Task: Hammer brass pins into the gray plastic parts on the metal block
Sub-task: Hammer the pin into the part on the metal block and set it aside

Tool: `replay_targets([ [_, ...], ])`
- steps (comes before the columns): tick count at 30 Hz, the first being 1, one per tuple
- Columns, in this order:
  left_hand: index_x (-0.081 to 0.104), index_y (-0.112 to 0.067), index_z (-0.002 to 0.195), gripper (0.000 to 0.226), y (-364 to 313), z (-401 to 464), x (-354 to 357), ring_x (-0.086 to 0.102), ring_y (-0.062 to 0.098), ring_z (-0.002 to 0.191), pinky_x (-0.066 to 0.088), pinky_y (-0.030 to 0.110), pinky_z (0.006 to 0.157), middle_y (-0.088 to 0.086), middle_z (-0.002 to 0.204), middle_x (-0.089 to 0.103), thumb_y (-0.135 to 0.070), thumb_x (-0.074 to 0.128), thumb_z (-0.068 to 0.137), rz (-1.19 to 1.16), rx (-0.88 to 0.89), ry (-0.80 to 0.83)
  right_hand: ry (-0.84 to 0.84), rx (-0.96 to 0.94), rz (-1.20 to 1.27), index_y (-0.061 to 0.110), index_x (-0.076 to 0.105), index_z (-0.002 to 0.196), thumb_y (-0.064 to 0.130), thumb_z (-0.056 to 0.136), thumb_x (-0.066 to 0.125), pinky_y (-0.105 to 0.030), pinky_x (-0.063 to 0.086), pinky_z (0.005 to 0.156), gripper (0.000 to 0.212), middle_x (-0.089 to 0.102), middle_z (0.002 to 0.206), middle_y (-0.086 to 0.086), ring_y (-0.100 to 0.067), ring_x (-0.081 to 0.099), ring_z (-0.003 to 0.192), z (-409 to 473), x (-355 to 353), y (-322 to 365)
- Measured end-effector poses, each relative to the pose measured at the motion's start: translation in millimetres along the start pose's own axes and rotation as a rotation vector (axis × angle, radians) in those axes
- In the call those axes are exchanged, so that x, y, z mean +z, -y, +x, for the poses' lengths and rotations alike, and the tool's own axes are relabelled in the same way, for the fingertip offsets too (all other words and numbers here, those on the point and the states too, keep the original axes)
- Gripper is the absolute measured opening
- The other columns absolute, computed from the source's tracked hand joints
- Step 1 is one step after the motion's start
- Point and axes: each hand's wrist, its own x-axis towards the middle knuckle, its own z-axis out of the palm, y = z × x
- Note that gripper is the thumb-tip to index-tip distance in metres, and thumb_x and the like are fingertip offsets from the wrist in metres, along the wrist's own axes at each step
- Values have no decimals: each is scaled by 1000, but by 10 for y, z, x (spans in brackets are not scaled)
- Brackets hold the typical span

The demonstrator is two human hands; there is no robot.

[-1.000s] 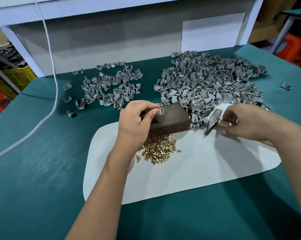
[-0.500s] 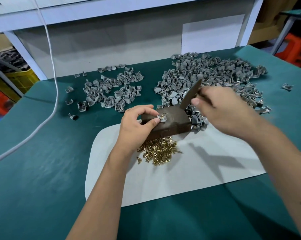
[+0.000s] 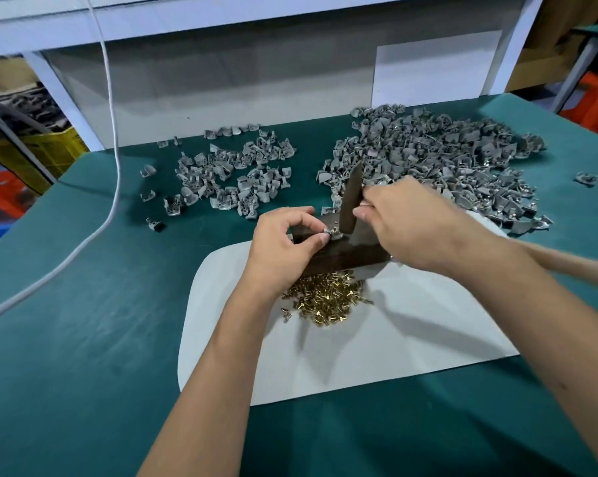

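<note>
Brass pins (image 3: 327, 298) are heaped in a small shiny pile on a white mat (image 3: 394, 346), just in front of the metal block (image 3: 351, 251). The mat is laid on a green table (image 3: 84, 321). The block is dark and is set at the far edge of the mat.

One small gray plastic part (image 3: 330, 233) is held on top of the block. It is pinched between the thumb and first finger of the left hand (image 3: 284, 246), and the other fingers of that hand are curled. Whether a pin is already in the part cannot be told, as it is too small to see.

A hammer (image 3: 351, 201) is gripped by the right hand (image 3: 414, 225), with the fingers wrapped round its handle. The hammer head is stood almost upright, and its lower end is right at the gray part. Whether it is touching the part cannot be told. The two hands are close together over the block.

A big pile of gray parts (image 3: 445, 166) is spread on the table behind the block, on the right. A smaller pile of gray parts (image 3: 235, 177) is seen on the left, well apart from it. A white cord (image 3: 115, 132) is hung down at the left and is laid across the table.
</note>
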Motion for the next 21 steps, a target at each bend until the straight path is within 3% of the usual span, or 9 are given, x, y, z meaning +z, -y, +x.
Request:
replay_targets([
  [2, 78, -17, 84, 11, 3, 8, -5, 62, 9, 119, 43, 13, 95, 7, 122, 69, -6, 81, 83, 19, 5, 1, -126, -24, 36, 26, 43, 78, 39, 107, 42, -39, 45, 64, 31, 56, 76, -1, -28, 55, 69, -1, -62, -48],
  [4, 78, -17, 83, 10, 14, 14, -8, 62, 9, 119, 42, 13, 95, 7, 122, 69, -7, 81, 83, 24, 14, 0, -275, -40, 117, 24, 52, 91, 38, 107, 40, -37, 44, 58, 24, 55, 74, -1, -26, 54, 61, -25, -28, -20],
  [6, 77, -17, 82, 13, 11, 7, 1, 62, 8, 119, 44, 12, 96, 10, 120, 69, -4, 81, 83, 14, 14, -3, -135, -33, 58, 20, 54, 101, 36, 108, 36, -40, 48, 61, 25, 54, 78, -3, -25, 51, 62, -31, 71, 65],
  [9, 77, -19, 80, 17, -17, -6, 13, 60, 10, 123, 47, 26, 105, 11, 120, 69, -3, 81, 83, 9, 1, -4, 7, 14, -6, 22, 46, 90, 36, 108, 39, -40, 44, 68, 24, 56, 84, -7, -31, 50, 73, -14, 37, 50],
  [11, 77, -20, 80, 17, -21, -8, 1, 61, 10, 122, 47, 32, 107, 9, 121, 69, -4, 81, 83, 6, -6, -1, -62, -19, -29, 26, 42, 83, 39, 107, 40, -39, 42, 64, 28, 57, 80, -5, -30, 52, 71, 3, -58, 4],
  [13, 77, -22, 80, 16, -17, 0, -13, 61, 11, 122, 46, 36, 109, 8, 119, 70, -7, 81, 82, 15, 8, -5, -260, -41, 65, 25, 48, 90, 39, 107, 39, -39, 46, 60, 24, 56, 75, -2, -28, 55, 66, -9, -47, -1],
  [15, 77, -21, 80, 15, -16, 2, -11, 61, 12, 122, 46, 39, 109, 8, 118, 70, -7, 81, 82, 16, 7, -8, -244, -39, 54, 21, 49, 99, 38, 108, 38, -40, 48, 61, 21, 55, 76, -3, -30, 56, 66, -25, 40, 72],
  [18, 77, -19, 81, 15, -32, -14, 2, 60, 11, 123, 48, 34, 108, 10, 120, 70, -5, 81, 83, 19, -15, -2, -21, -1, -32, 23, 43, 95, 37, 109, 39, -41, 43, 65, 19, 44, 71, -1, -35, 50, 71, -39, 95, 86],
  [21, 77, -19, 82, 14, -46, -20, -12, 61, 11, 121, 46, 19, 100, 10, 122, 69, -5, 81, 84, 35, -8, 5, -124, -58, -84, 24, 45, 92, 39, 107, 40, -39, 39, 62, 22, 45, 72, 0, -32, 47, 67, -1, -52, 8],
])
